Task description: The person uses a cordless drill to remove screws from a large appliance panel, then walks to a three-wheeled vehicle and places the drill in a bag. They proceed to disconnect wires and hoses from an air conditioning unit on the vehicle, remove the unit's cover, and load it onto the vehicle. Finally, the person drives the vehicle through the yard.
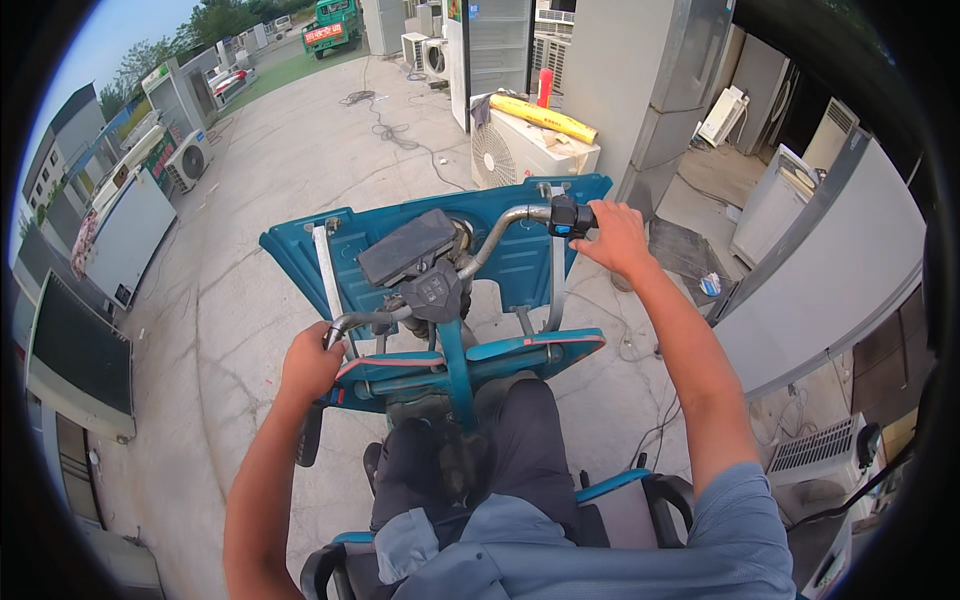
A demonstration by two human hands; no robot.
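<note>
I sit on a blue electric tricycle whose metal handlebar (495,240) is turned at an angle in front of me. My right hand (621,238) is wrapped around the far right end of the bar, its thumb beside a black switch housing (568,217) with a blue button. Nearer my body, my left hand (309,365) grips the left bend of the bar; its palm and most fingers are hidden. A black left handgrip (309,435) shows below that wrist. Between the hands are a dark display unit (409,247) and a black centre cover (431,291). A blue front panel (517,262) lies beyond.
Close ahead stands an outdoor air-conditioner unit (495,157) with a yellow tube (544,118) on top. Tall refrigerators (611,82) line the right. A white chest freezer (131,232) stands left. Cables (397,135) lie on the concrete (255,165). A green truck (330,26) is farther off.
</note>
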